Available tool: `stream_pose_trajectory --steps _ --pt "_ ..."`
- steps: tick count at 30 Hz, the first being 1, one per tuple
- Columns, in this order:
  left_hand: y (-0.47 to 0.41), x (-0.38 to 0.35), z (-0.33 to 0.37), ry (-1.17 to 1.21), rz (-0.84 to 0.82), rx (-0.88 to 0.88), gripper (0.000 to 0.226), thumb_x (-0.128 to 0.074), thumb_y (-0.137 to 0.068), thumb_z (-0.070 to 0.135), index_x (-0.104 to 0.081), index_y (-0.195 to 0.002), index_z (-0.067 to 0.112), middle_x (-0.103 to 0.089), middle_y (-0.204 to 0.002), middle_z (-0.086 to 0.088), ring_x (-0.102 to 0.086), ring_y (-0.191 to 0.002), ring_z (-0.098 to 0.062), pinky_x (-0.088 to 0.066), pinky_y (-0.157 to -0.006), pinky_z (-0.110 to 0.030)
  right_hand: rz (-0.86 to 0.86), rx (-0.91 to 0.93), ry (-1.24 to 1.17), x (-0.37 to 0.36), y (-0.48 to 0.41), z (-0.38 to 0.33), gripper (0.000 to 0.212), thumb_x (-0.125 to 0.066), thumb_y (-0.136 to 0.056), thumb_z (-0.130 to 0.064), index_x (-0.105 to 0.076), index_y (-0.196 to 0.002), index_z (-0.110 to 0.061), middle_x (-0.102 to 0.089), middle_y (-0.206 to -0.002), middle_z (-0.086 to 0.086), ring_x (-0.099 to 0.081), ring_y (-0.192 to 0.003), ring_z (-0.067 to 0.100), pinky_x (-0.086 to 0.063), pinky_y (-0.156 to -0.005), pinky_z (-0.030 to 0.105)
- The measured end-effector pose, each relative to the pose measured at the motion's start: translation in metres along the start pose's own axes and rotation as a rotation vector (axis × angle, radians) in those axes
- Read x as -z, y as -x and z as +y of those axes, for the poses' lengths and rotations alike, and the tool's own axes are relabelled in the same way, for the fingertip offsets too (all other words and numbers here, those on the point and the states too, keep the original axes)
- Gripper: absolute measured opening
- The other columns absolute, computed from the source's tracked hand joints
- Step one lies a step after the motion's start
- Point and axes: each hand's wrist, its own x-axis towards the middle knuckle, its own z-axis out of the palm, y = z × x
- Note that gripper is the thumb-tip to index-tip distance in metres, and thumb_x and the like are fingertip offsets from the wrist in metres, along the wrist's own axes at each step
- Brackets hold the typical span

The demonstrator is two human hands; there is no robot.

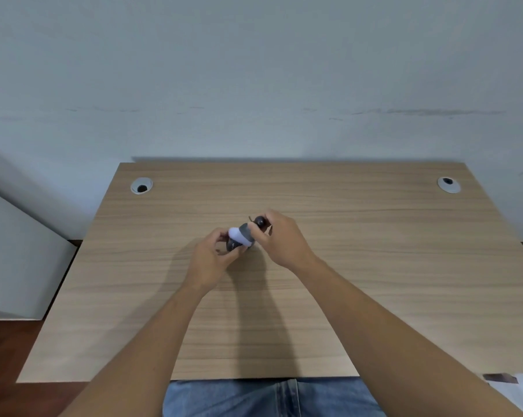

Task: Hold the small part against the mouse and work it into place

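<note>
Jeans (272,397) fill the bottom edge, nearest the camera, with two bare forearms reaching forward from either side over a wooden desk (374,281). Above the middle of the desk, the left hand (207,260) and right hand (280,239) meet around a small object (240,236): a dark grey body with a white band and a dark rounded tip (259,221) at its far end. The left hand's fingers curl round the near, lower end of the object, grasping it. The right hand's thumb and fingers are bent round the far end at the rounded tip, pinching it. The object lies tilted between the two hands, its tip pointing away and to the right; whether it touches the desk cannot be told. Its shadow and those of the arms fall on the desk just below. Two round grommets sit at the far corners, one left (141,186) and one right (449,184). A pale wall (254,70) rises behind the desk. White paper (522,386) shows at the lower right corner.
</note>
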Motion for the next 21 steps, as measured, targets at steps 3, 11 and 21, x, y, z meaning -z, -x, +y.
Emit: stream_pose_trajectory --steps 3,11,21 --pt "0.002 0.004 -0.001 0.025 0.003 0.007 0.034 -0.093 -0.092 0.024 -0.077 -0.121 0.023 -0.082 -0.116 0.006 -0.079 -0.103 -0.012 -0.062 -0.091 -0.029 0.06 -0.09 0.008 0.008 -0.003 0.009 0.027 -0.066 -0.1 -0.037 -0.064 -0.095 -0.01 -0.071 -0.091 0.001 -0.064 -0.084 0.022 -0.052 -0.074 0.038" --pt "0.001 0.0 0.0 0.037 -0.02 -0.007 0.039 -0.093 -0.091 0.027 -0.076 -0.126 0.025 -0.082 -0.116 0.009 -0.079 -0.107 -0.006 -0.062 -0.095 -0.026 -0.063 -0.005 -0.003 0.001 -0.001 -0.009 0.027 -0.07 -0.097 -0.041 -0.068 -0.089 -0.016 -0.068 -0.082 -0.009 -0.057 -0.071 0.003 -0.039 -0.062 0.014" --pt "0.001 0.01 -0.008 0.131 -0.041 0.0 0.035 -0.093 -0.09 0.014 -0.074 -0.119 0.015 -0.085 -0.117 -0.001 -0.08 -0.113 -0.024 -0.062 -0.108 -0.042 0.114 -0.254 0.011 0.017 -0.003 0.013 0.04 -0.07 -0.098 -0.035 -0.048 -0.068 -0.017 -0.051 -0.066 -0.007 -0.048 -0.065 0.016 -0.032 -0.053 0.022"
